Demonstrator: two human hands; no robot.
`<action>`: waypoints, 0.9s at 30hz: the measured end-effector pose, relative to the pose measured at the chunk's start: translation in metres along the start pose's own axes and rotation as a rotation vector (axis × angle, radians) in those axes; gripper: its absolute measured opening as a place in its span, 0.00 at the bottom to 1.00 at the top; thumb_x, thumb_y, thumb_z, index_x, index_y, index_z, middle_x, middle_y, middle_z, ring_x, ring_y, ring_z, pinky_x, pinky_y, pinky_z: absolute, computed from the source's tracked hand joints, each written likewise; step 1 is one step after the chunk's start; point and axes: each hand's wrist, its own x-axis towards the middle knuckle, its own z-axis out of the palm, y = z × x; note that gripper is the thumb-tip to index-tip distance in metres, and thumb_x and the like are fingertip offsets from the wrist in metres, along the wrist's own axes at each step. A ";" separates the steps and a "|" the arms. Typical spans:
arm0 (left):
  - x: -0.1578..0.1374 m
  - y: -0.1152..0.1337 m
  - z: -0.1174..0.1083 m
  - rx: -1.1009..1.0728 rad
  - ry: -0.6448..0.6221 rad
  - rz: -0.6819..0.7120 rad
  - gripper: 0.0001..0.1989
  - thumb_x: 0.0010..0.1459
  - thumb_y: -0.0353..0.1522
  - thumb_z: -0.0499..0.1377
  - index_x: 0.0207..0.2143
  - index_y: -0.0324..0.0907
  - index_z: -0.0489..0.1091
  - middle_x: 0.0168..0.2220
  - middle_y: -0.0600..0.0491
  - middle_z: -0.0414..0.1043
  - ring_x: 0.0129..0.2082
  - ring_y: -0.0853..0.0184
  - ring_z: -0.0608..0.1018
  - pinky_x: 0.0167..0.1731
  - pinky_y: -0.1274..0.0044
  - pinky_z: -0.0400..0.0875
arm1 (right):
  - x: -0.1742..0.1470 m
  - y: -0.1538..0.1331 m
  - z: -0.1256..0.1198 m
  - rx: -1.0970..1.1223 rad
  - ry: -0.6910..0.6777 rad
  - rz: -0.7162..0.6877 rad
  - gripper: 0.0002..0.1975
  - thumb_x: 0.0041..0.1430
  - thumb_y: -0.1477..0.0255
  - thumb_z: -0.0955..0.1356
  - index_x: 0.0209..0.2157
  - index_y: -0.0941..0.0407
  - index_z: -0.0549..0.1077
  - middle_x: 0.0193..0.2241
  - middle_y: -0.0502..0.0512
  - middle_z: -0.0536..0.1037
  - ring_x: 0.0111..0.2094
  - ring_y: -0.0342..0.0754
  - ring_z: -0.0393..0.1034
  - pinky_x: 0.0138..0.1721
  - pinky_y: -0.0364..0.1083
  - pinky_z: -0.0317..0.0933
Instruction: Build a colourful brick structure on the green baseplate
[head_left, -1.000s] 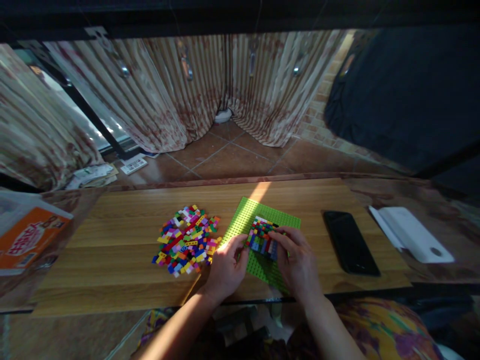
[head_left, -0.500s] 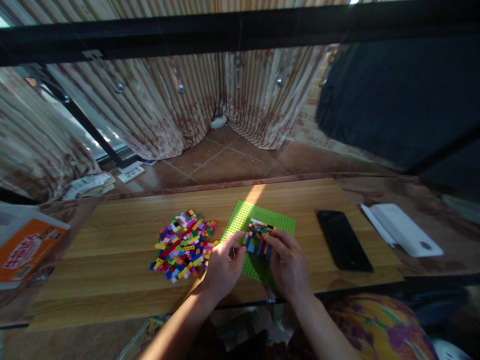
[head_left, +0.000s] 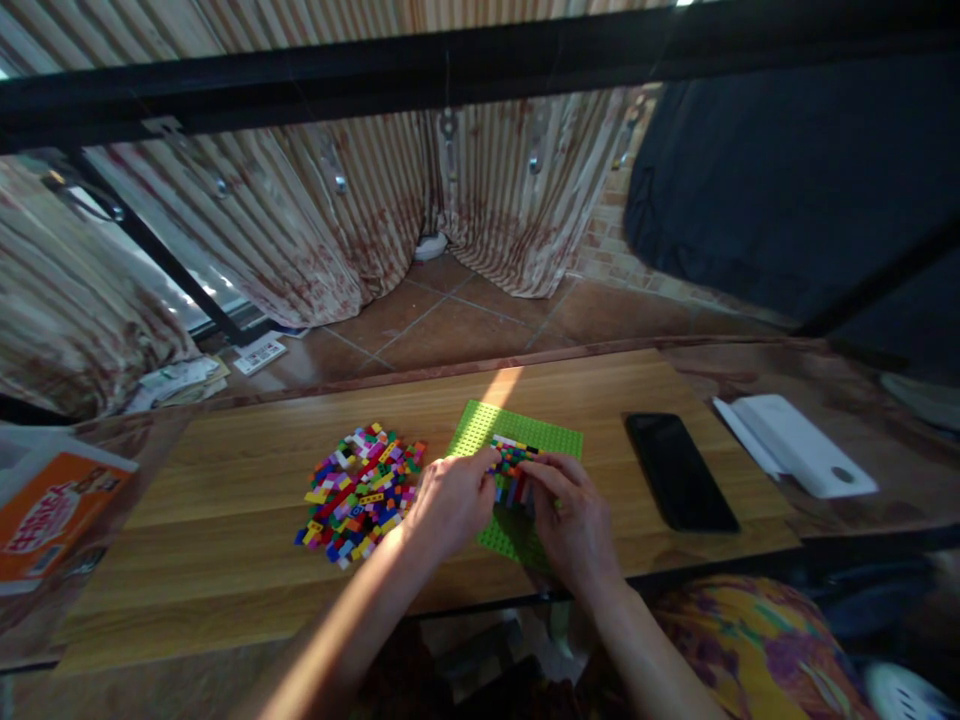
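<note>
A block of coloured toy bricks (head_left: pixel 513 458), stacked in several rows, stands on a green studded baseplate (head_left: pixel 551 436). At its left side my left hand (head_left: pixel 456 497) is closed, back upward, with its fingertips at the bricks and partly hidden. My right hand (head_left: pixel 576 512) grips the right side of the same block, thumb and fingers bent around its edge. Both hands hide much of the block's sides and the baseplate's near part. To the left of my left hand spreads a pile of loose toy bricks (head_left: pixel 360 490) in many colours.
The wooden tabletop (head_left: pixel 187 520) carries a black phone (head_left: pixel 681 472) on the right. Beyond it lies a white flat object (head_left: pixel 802 445) with a round hole. An orange-and-white box (head_left: pixel 60 510) stands at the far left. A dark bar (head_left: pixel 375 80) crosses the top, before curtains.
My left hand has turned over, back upward, and moved up and in against the brick block. My right hand stays at the block's right side. The whole view has shifted slightly.
</note>
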 end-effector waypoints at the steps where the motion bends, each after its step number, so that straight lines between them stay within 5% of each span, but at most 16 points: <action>1: 0.002 -0.002 0.000 -0.040 -0.004 0.010 0.12 0.57 0.30 0.51 0.39 0.46 0.74 0.22 0.56 0.69 0.23 0.68 0.71 0.24 0.78 0.54 | 0.000 0.000 0.000 0.004 -0.003 0.003 0.13 0.64 0.74 0.61 0.39 0.54 0.78 0.41 0.58 0.75 0.41 0.47 0.73 0.41 0.45 0.69; 8: 0.004 -0.014 0.011 -0.397 0.016 -0.016 0.11 0.56 0.32 0.54 0.36 0.42 0.75 0.17 0.61 0.56 0.18 0.74 0.58 0.20 0.80 0.50 | 0.002 -0.002 0.000 0.018 -0.013 0.035 0.12 0.63 0.76 0.62 0.38 0.54 0.77 0.40 0.57 0.75 0.39 0.46 0.73 0.40 0.45 0.69; 15: 0.004 -0.011 0.017 -0.570 0.033 0.000 0.15 0.53 0.30 0.55 0.42 0.40 0.76 0.19 0.58 0.66 0.19 0.73 0.62 0.21 0.81 0.57 | 0.004 -0.002 0.001 0.049 -0.003 0.049 0.13 0.63 0.77 0.61 0.38 0.54 0.77 0.39 0.56 0.75 0.38 0.46 0.73 0.39 0.44 0.69; 27: 0.002 -0.006 0.008 -0.346 0.006 -0.064 0.13 0.58 0.33 0.53 0.40 0.42 0.76 0.16 0.60 0.58 0.18 0.74 0.60 0.19 0.80 0.50 | 0.003 -0.003 0.002 -0.077 -0.023 -0.029 0.13 0.63 0.76 0.61 0.40 0.55 0.77 0.41 0.58 0.74 0.39 0.47 0.72 0.40 0.45 0.68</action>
